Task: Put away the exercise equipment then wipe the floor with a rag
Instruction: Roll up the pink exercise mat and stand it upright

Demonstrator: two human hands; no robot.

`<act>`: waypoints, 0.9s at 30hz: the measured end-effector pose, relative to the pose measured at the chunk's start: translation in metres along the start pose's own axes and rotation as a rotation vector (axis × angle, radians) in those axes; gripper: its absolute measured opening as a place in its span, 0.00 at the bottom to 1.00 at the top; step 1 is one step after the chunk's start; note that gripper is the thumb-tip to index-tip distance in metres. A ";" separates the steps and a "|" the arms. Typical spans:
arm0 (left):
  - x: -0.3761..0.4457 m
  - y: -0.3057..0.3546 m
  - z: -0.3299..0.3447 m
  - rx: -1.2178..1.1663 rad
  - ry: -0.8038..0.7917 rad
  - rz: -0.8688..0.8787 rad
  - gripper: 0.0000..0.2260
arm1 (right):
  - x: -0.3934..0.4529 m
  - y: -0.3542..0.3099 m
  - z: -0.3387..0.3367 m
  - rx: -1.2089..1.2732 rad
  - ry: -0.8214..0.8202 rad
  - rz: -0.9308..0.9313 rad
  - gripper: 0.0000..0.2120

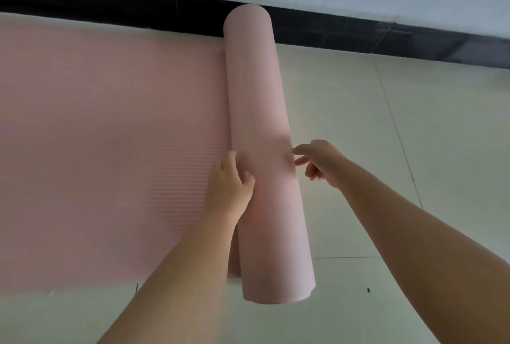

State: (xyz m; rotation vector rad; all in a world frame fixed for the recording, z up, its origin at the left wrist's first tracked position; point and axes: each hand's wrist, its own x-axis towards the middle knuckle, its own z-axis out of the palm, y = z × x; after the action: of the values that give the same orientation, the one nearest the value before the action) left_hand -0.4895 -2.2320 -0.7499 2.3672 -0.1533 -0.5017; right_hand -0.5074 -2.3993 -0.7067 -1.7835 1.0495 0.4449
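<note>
Pink foam, finely ribbed across its flat part, makes up the exercise mat (110, 136) spread over the left of the pale tiled floor (414, 150), while its right end is wound into a smooth, thick roll (265, 150) running from near the person to the black skirting (110, 4) at the far wall. The left hand (229, 186) rests on the roll's left flank with fingers curled against it. The right hand (320, 161) hangs just beside the roll's right side, fingers loosely bent and grasping nothing.
</note>
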 end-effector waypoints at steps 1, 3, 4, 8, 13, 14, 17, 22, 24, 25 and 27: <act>-0.001 -0.002 -0.005 0.040 0.025 0.006 0.21 | -0.001 0.000 0.003 0.052 -0.025 -0.005 0.06; 0.002 -0.007 -0.018 0.116 0.070 0.037 0.18 | -0.002 -0.001 0.012 0.057 -0.069 -0.016 0.05; 0.004 -0.008 -0.025 0.128 0.094 0.038 0.17 | -0.002 -0.002 0.017 0.023 -0.074 -0.039 0.08; -0.004 -0.012 -0.045 0.119 0.187 0.009 0.13 | -0.006 -0.010 0.035 0.024 -0.076 -0.158 0.16; -0.017 -0.020 -0.048 0.113 0.041 -0.102 0.17 | -0.019 -0.019 0.054 0.043 -0.064 -0.214 0.22; -0.017 -0.023 -0.048 0.137 -0.013 -0.131 0.21 | -0.020 -0.019 0.057 0.062 -0.073 -0.221 0.22; -0.020 -0.030 -0.053 0.231 -0.149 -0.174 0.33 | -0.023 -0.024 0.063 0.065 -0.137 -0.230 0.22; -0.027 -0.028 -0.055 0.285 -0.294 -0.248 0.46 | -0.016 -0.018 0.072 0.301 -0.030 -0.202 0.28; -0.028 -0.024 -0.055 0.265 -0.262 -0.242 0.47 | -0.015 -0.013 0.072 0.252 -0.046 -0.115 0.30; -0.028 -0.021 -0.056 0.272 -0.235 -0.232 0.46 | -0.016 -0.011 0.073 0.194 -0.053 -0.077 0.31; -0.027 -0.017 -0.061 0.316 -0.175 -0.205 0.43 | -0.019 -0.010 0.073 0.117 -0.054 -0.041 0.32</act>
State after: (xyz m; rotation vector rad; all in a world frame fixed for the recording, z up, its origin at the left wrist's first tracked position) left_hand -0.4909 -2.1749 -0.7114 2.6603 -0.0733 -0.8376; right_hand -0.4984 -2.3251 -0.7206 -1.6772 0.9800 0.3969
